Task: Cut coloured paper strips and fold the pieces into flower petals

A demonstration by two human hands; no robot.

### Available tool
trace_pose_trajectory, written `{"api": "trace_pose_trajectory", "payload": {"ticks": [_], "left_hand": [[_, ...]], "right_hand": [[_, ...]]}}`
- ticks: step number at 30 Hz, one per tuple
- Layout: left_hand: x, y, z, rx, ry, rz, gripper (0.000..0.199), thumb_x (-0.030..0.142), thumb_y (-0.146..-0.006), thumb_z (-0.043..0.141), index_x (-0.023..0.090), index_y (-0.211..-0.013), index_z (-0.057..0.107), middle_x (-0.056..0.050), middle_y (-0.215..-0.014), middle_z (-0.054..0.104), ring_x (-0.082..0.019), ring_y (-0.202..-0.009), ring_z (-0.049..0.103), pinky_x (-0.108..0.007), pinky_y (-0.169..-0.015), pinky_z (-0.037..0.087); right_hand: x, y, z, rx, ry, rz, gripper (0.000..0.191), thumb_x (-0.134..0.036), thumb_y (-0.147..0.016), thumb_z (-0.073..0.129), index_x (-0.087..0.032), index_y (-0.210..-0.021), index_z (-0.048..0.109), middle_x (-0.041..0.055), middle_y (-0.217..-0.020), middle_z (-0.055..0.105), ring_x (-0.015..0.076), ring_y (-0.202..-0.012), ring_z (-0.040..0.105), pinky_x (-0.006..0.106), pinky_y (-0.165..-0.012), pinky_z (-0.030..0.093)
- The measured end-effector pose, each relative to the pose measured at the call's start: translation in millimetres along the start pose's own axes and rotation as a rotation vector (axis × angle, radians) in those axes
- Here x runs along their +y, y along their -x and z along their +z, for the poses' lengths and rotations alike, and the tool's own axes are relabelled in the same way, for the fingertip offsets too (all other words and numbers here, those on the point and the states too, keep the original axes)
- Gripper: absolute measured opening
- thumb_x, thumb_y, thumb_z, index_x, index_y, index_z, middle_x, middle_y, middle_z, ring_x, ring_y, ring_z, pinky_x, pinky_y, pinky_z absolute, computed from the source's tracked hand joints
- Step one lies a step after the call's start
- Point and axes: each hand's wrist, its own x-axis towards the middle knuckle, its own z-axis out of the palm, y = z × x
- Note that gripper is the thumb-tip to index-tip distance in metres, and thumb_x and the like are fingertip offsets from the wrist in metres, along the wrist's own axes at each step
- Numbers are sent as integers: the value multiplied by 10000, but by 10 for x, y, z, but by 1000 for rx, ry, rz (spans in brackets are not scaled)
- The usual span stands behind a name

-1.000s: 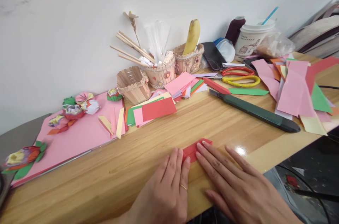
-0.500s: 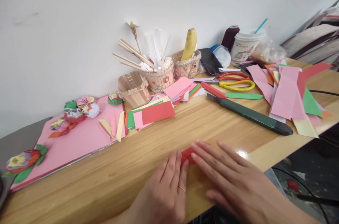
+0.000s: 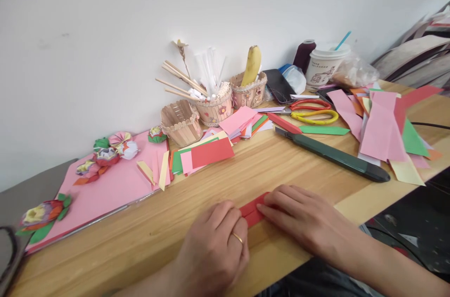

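A folded red paper strip (image 3: pixel 251 211) lies on the wooden table close to the front edge, with a crease or fold line running along its length. My left hand (image 3: pixel 217 241), with a ring on one finger, is curled closed over the strip's left end. At the other end, my right hand (image 3: pixel 303 215) has its fingers bent and closed on the paper. Both ends of the strip are partly hidden under the fingers. Beyond the hands rests a stack of coloured paper pieces (image 3: pixel 212 152), a red one on top.
A dark green utility knife (image 3: pixel 333 154) and scissors (image 3: pixel 312 112) lie behind my right hand. Loose paper strips (image 3: pixel 383 123) pile up at right. Small wooden baskets (image 3: pixel 181 122) line the wall, near a lidded cup (image 3: pixel 325 65). Paper flowers (image 3: pixel 40 215) sit on pink sheets (image 3: pixel 105 189) at left.
My fingers, stretched flat over the red strip before, are now bent and closed on its ends. The hands sit slightly farther apart, and more of the strip shows between them.
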Motion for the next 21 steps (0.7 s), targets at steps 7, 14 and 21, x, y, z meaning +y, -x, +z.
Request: {"api": "trace_pose_trajectory", "payload": {"ticks": [7,14,21], "left_hand": [[-48,-47,58,-48,173,-149,227,109,-900,450,131,-726,594,-43,-673,566,-181,-673,531,-288,-582,465],[-78,-30,39,-135,335,-471,160,148,-865,541,168,-721,606,-9,-684,611,-185,-703,536,-300,-629,414],[-106,-84,45,-256,349,-693,93,149,-824,582,180,-739,605,2,-694,621,-188,-706,582,-302,-626,437]], "right_hand": [[108,-58,62,30,17,-75,223,-192,-955,398,-147,-942,617,55,-818,601,174,-744,506,309,-626,399],[148,-155,93,22,-148,87,225,-227,-945,430,-181,-794,591,35,-766,577,150,-700,491,276,-622,389],[114,-275,72,-59,-86,183,144,-159,-895,463,-179,-766,523,42,-752,583,166,-683,498,280,-610,383]]}}
